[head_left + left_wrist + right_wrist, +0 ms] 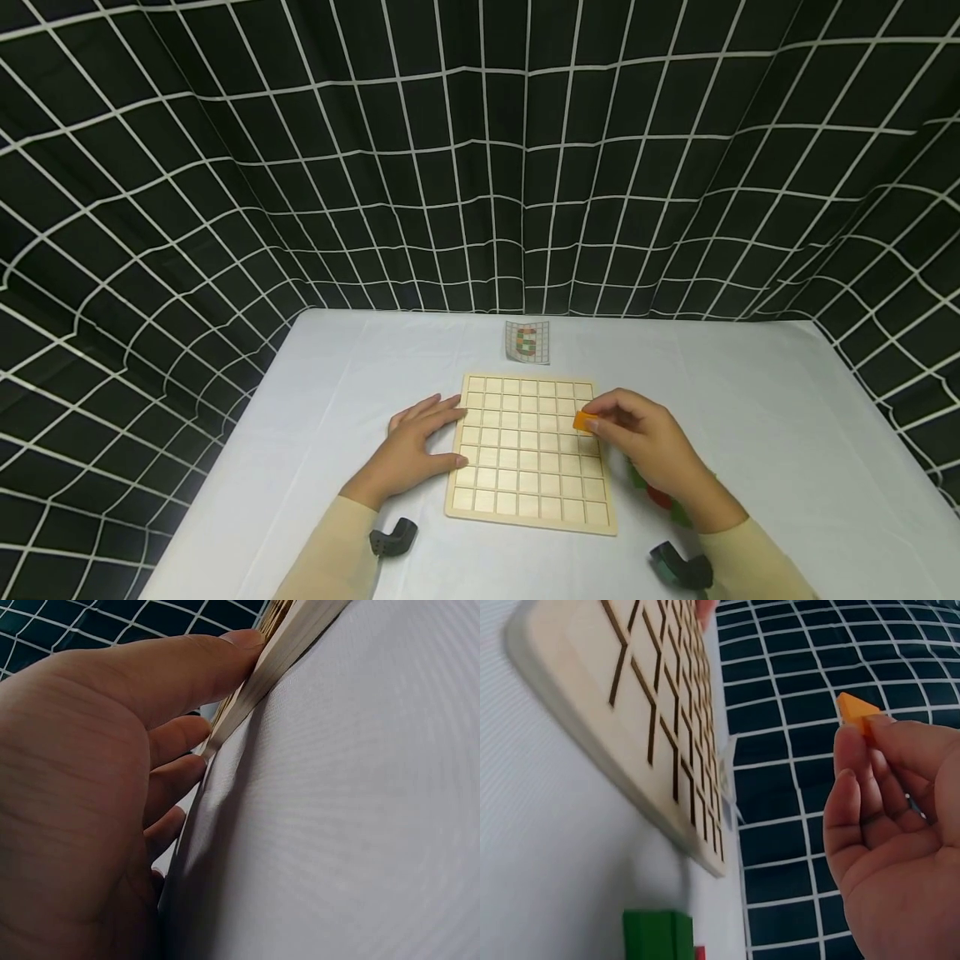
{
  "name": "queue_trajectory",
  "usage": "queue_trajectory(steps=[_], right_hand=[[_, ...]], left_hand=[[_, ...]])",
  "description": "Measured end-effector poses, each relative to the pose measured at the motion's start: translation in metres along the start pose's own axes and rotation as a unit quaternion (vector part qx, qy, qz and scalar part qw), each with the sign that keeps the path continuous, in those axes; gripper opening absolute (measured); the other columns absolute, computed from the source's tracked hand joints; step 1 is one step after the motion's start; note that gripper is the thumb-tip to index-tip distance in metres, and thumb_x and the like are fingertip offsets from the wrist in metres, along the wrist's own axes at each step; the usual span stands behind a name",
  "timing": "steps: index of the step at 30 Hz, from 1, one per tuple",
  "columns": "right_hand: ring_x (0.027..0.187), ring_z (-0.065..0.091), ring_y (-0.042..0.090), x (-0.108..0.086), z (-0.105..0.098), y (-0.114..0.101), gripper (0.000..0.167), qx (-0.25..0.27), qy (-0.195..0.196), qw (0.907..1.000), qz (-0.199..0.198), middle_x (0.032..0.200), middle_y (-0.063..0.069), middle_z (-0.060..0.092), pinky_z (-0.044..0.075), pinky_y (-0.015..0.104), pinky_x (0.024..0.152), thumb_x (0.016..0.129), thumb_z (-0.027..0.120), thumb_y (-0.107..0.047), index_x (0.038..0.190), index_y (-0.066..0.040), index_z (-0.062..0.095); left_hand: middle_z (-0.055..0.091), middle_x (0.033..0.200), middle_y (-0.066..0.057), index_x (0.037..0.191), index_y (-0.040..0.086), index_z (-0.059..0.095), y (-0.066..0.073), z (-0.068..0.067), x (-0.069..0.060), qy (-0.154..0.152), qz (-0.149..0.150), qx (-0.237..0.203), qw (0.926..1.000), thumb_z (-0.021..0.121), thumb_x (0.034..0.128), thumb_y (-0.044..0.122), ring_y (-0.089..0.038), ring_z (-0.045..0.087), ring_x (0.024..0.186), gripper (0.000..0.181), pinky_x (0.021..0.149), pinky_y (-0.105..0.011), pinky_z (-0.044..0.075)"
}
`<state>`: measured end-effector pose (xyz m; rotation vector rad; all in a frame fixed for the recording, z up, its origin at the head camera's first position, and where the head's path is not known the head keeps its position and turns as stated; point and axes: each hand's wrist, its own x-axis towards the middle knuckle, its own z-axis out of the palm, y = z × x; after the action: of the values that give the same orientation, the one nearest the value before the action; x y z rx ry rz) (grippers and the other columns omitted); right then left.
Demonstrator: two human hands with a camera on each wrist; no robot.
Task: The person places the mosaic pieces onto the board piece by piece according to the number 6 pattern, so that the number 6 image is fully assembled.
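A square wooden grid board lies flat on the white table, its visible cells bare. My left hand rests at the board's left edge, thumb and fingertips touching the rim with the fingers fairly straight. In the left wrist view, that thumb lies on the board's edge. Above the right side of the grid, my right hand pinches a small orange block between thumb and fingers. The right wrist view shows the orange block held off the board.
Under my right forearm sit green blocks and a red block, partly hidden. A small sheet with a coloured grid pattern lies behind the board. Dark wrist devices are near both sleeves. Black curtain with white lines surrounds the table.
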<state>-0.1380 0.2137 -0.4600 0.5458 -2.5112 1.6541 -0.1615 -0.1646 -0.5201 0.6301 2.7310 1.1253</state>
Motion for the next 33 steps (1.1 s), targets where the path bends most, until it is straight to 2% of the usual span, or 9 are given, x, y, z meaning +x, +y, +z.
queue_trajectory(steps=[9, 19, 33], right_hand=[[0.089, 0.072, 0.022, 0.011, 0.011, -0.002, 0.012, 0.014, 0.003, 0.9998, 0.015, 0.110, 0.006, 0.075, 0.059, 0.026, 0.078, 0.101, 0.079, -0.004, 0.112, -0.007, 0.077], [0.089, 0.072, 0.030, 0.023, 0.017, 0.000, 0.011, 0.014, -0.001, 0.9991, 0.041, 0.107, 0.004, 0.075, 0.059, 0.028, 0.077, 0.102, 0.080, -0.011, 0.112, -0.008, 0.077], [0.088, 0.070, 0.025, 0.039, 0.030, 0.004, 0.007, 0.006, -0.013, 0.9983, 0.057, 0.102, 0.003, 0.076, 0.055, 0.028, 0.076, 0.102, 0.080, -0.010, 0.109, -0.009, 0.078]], left_hand=[[0.042, 0.170, 0.008, 0.156, 0.021, 0.062, 0.000, 0.001, 0.001, 0.000, 0.003, 0.003, 1.0000, 0.090, 0.0910, 0.040, -0.023, 0.024, 0.162, 0.074, 0.125, -0.055, 0.007], [0.042, 0.170, 0.006, 0.156, 0.021, 0.062, 0.004, -0.001, 0.000, -0.002, -0.008, 0.003, 1.0000, 0.091, 0.0902, 0.038, -0.025, 0.024, 0.162, 0.074, 0.125, -0.055, 0.007], [0.045, 0.169, 0.004, 0.155, 0.020, 0.063, 0.000, 0.002, 0.000, 0.007, 0.002, 0.004, 1.0000, 0.090, 0.0906, 0.040, -0.028, 0.026, 0.161, 0.073, 0.124, -0.059, 0.010]])
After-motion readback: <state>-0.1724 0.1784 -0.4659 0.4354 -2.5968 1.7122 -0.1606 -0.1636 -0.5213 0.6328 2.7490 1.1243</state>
